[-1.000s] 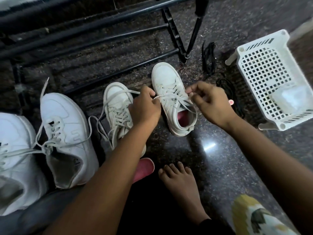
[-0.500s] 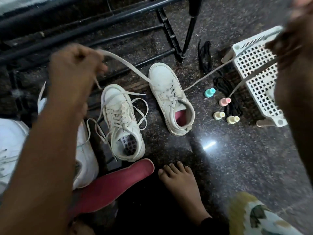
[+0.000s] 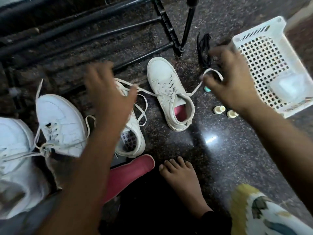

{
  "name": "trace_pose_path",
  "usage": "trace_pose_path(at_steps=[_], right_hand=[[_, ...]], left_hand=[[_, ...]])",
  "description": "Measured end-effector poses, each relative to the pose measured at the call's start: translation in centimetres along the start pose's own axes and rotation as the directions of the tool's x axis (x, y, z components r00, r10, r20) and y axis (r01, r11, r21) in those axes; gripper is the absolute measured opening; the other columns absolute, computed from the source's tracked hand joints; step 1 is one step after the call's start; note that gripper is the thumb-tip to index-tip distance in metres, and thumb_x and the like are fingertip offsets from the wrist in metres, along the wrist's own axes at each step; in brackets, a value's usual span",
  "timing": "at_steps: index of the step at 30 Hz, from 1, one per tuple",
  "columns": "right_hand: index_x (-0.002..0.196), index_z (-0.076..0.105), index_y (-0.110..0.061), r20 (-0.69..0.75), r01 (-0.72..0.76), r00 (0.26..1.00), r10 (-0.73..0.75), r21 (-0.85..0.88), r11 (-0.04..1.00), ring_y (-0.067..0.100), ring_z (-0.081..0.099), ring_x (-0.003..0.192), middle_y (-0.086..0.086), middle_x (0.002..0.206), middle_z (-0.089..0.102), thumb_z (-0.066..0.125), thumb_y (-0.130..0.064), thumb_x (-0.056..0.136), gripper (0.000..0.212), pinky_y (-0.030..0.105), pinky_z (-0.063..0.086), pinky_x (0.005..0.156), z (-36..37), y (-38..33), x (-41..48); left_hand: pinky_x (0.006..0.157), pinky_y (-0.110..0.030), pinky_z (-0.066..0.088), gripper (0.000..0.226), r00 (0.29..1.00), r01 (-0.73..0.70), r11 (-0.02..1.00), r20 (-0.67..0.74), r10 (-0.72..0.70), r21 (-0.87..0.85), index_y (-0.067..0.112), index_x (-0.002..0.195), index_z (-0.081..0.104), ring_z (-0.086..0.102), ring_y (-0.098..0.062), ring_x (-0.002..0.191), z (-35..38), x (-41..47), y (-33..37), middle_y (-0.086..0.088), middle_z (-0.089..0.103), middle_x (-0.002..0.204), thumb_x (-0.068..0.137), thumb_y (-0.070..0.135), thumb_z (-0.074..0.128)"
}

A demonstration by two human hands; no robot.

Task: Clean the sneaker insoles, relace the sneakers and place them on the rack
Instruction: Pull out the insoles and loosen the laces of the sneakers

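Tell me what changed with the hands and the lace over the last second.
Both hands drew the lace up and wide apart from the sneaker nearest the basket, then came back down. Now the right hand pinches a loop of lace. The left hand hovers blurred over the neighbouring sneaker, its grip unclear. Sneakers, loose pink insole and basket stayed put.

Left hand (image 3: pixel 110 99) spread open, right hand (image 3: pixel 232 87) pinching the lace (image 3: pixel 212 70).
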State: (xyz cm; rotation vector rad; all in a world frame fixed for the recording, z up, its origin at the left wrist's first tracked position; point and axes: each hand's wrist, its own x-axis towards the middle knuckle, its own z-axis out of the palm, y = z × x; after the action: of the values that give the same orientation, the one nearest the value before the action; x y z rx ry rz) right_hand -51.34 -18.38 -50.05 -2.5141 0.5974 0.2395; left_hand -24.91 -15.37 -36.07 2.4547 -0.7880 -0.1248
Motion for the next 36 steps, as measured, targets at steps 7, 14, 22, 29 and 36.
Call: trace_pose_path(at_steps=[7, 14, 22, 29, 36], right_hand=[[0.108, 0.055, -0.020, -0.245, -0.175, 0.956, 0.164, -0.023, 0.984, 0.027, 0.059, 0.095, 0.003, 0.107, 0.060, 0.062, -0.038, 0.080, 0.034, 0.040, 0.050, 0.072, -15.5, 1.6, 11.3], [0.099, 0.064, -0.016, -0.291, -0.141, 0.941, 0.175, 0.133, 0.981, 0.022, 0.059, 0.081, 0.002, 0.097, 0.061, 0.066, -0.021, 0.079, 0.021, 0.031, 0.042, 0.067, -15.2, 1.4, 11.0], [0.090, 0.063, -0.016, -0.342, -0.145, 0.887, 0.311, 0.434, 0.889, 0.011, 0.053, 0.074, -0.003, 0.091, 0.054, 0.072, -0.012, 0.076, 0.018, 0.027, 0.046, 0.065, -14.0, 3.4, 10.6], [0.086, 0.061, -0.011, -0.488, 0.044, 0.859, -0.155, -0.230, 0.972, 0.029, 0.048, 0.083, 0.008, 0.089, 0.056, 0.064, -0.031, 0.083, 0.020, 0.041, 0.043, 0.069, -14.6, 0.9, 9.3], [0.067, 0.061, -0.018, -0.149, 0.188, 0.899, -0.412, -0.719, 0.669, 0.021, 0.037, 0.082, -0.004, 0.064, 0.055, 0.066, -0.025, 0.068, 0.008, 0.034, 0.021, 0.066, -14.6, -0.9, 10.6]], left_hand=[[0.071, -0.037, 0.044, 0.043, 0.923, -0.034, 0.989, 0.385, -0.024, 0.145, 0.010, 0.118, 0.044, 0.059, -0.032, 0.101, 6.5, -5.0, 6.8, -0.011, 0.057, 0.116, 0.090, 0.041, 0.051], [0.069, -0.038, 0.043, 0.032, 0.917, -0.009, 0.995, 0.398, -0.031, 0.098, 0.010, 0.119, 0.045, 0.059, -0.033, 0.094, 8.0, -4.8, 5.3, -0.012, 0.040, 0.126, 0.092, 0.024, 0.053], [0.058, -0.024, 0.018, 0.020, 0.956, 0.180, 0.940, 0.275, -0.099, -0.289, 0.007, 0.077, 0.040, 0.037, -0.020, 0.070, 8.2, -5.5, 2.3, -0.011, 0.045, 0.088, 0.075, 0.004, 0.060], [0.063, -0.029, 0.034, 0.030, 0.956, 0.201, 0.934, 0.267, -0.122, -0.294, 0.005, 0.086, 0.045, 0.044, -0.022, 0.074, 8.8, -6.2, 2.6, -0.009, 0.049, 0.096, 0.074, 0.014, 0.071], [0.089, -0.035, 0.049, 0.077, 0.918, 0.257, 0.894, 0.381, -0.108, -0.368, 0.011, 0.126, 0.032, 0.053, -0.026, 0.111, 8.7, -6.4, 2.7, -0.010, 0.047, 0.129, 0.062, 0.016, 0.074]])
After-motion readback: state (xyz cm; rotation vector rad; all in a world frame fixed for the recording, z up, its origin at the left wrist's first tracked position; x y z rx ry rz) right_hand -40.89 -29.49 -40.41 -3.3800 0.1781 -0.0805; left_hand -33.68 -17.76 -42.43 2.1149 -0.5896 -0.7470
